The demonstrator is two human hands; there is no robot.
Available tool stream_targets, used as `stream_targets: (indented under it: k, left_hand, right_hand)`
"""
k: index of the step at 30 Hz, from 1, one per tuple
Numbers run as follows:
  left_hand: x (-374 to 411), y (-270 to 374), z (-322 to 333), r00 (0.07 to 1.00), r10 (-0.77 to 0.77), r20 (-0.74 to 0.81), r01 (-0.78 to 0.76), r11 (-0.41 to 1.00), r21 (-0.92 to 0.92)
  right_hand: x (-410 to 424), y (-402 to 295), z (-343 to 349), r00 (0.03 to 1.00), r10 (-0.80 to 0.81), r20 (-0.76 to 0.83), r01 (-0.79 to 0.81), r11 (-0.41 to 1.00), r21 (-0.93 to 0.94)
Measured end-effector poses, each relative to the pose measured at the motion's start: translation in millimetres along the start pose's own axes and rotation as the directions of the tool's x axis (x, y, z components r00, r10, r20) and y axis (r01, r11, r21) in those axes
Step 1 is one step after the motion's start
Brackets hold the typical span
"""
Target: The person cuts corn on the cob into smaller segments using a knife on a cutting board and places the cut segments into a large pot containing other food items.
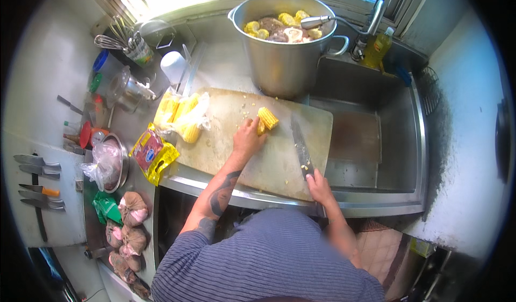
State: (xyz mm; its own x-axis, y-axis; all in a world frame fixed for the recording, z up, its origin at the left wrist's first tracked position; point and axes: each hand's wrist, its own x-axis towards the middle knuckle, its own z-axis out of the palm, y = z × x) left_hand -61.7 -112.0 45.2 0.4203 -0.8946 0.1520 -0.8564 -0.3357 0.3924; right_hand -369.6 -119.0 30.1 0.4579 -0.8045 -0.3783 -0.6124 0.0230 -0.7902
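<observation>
My left hand [248, 137] is over the cutting board [217, 153], its fingers around a cut piece of yellow corn cob [261, 128]. Another corn piece [269, 118] lies right beside it, at the fingertips. In my right hand [321, 186] is the handle of a large kitchen knife [300, 147]. Its blade points away from me, low along the right part of the board, with bits of corn stuck to it. Whole corn cobs [186, 110] in clear plastic wrap rest on the board's far left corner. Loose kernels are scattered across the board.
Behind the board stands a large metal pot [284, 60] holding corn and meat, under a faucet sprayer [318, 21]. A steel sink [354, 140] is at the right. Leftward are a yellow package [153, 155], a metal bowl [117, 163], tied brown bundles [133, 209] and wall-hung knives [38, 181].
</observation>
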Motion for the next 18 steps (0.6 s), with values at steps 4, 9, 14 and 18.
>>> stream_targets:
  k: [4, 9, 14, 18]
  left_hand:
    - [13.4, 2.6, 7.9, 0.992, -0.086, 0.089, 0.082, 0.996, 0.043]
    - [19.1, -6.8, 11.7, 0.994, -0.104, 0.043, 0.108, 0.988, -0.112]
    - [21.4, -55.6, 0.8, 0.925, -0.262, 0.274, 0.379, 0.624, -0.684]
    - [29.3, -61.0, -50.5, 0.932, -0.315, 0.181, 0.182, -0.028, -0.983]
  right_hand:
    - [6.8, 3.3, 4.1, 0.996, -0.083, 0.014, 0.084, 0.995, -0.046]
    - [11.3, 3.8, 5.7, 0.997, -0.077, 0.01, 0.077, 0.997, -0.029]
    - [10.2, -1.7, 2.7, 0.999, -0.029, 0.041, 0.029, 1.0, -0.009]
    - [6.5, 2.2, 2.8, 0.999, -0.037, 0.022, 0.037, 0.999, -0.002]
